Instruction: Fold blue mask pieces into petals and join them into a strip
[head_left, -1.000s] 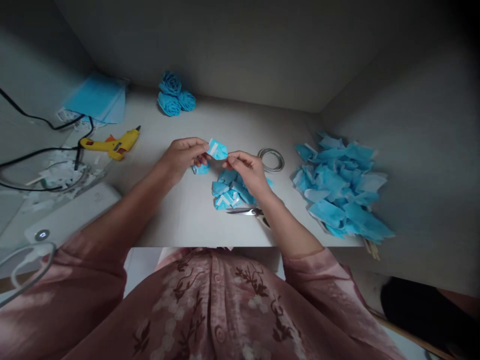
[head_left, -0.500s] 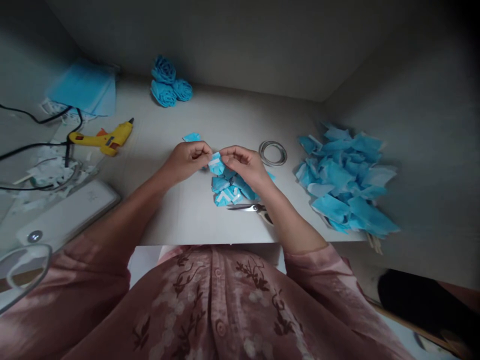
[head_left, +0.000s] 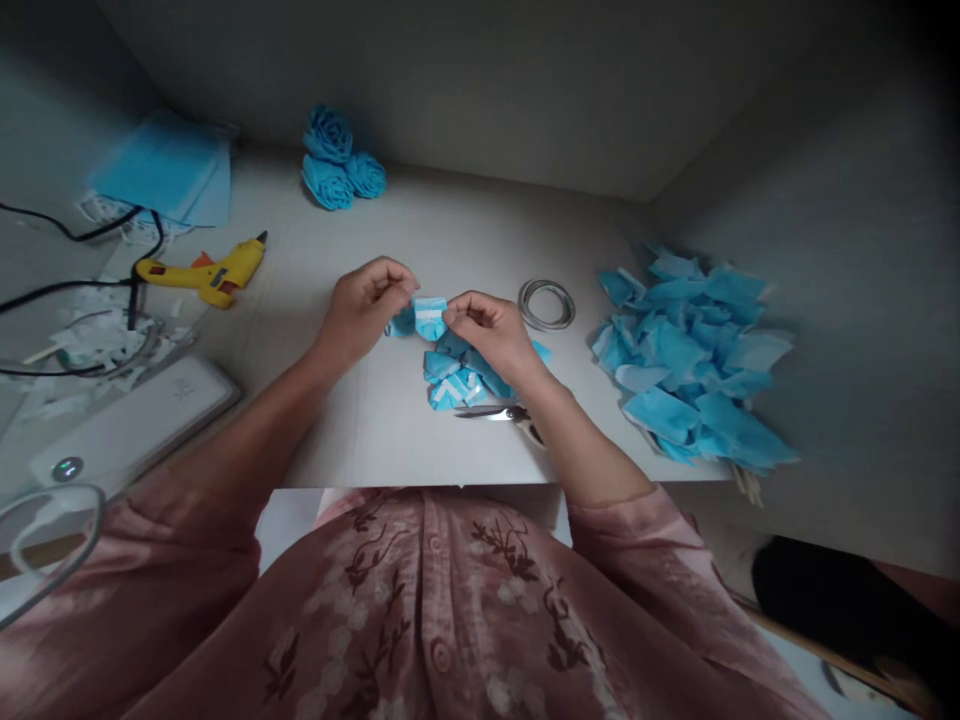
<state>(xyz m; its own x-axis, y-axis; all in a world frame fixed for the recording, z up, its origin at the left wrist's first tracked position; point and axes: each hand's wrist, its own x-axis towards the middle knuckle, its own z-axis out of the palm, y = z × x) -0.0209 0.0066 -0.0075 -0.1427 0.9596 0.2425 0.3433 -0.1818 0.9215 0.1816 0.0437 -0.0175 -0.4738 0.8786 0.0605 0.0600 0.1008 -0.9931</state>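
Observation:
My right hand (head_left: 487,325) pinches the edge of a small blue fabric piece (head_left: 430,322) with a white strip across it. Close by on the left, my left hand (head_left: 369,308) has thumb and forefinger pressed together beside the piece's upper corner; anything between them is too small to make out. Another blue scrap (head_left: 402,321) shows partly under my left hand. Below the held piece lies a small pile of folded blue pieces (head_left: 454,380), some with white strips. Scissors (head_left: 495,412) rest in front of the pile, their handles partly covered by my right forearm.
A roll of tape (head_left: 546,304) lies right of my hands. Further right is a large heap of blue fabric pieces (head_left: 690,350). Blue rosettes (head_left: 330,185) stand at the back. On the left are a yellow glue gun (head_left: 217,273), blue masks (head_left: 165,175), cables and a white power bank (head_left: 142,415).
My left hand has moved slightly up and left, off the blue piece, which stays in my right hand. The scrap above my left hand no longer shows there; one shows under the hand.

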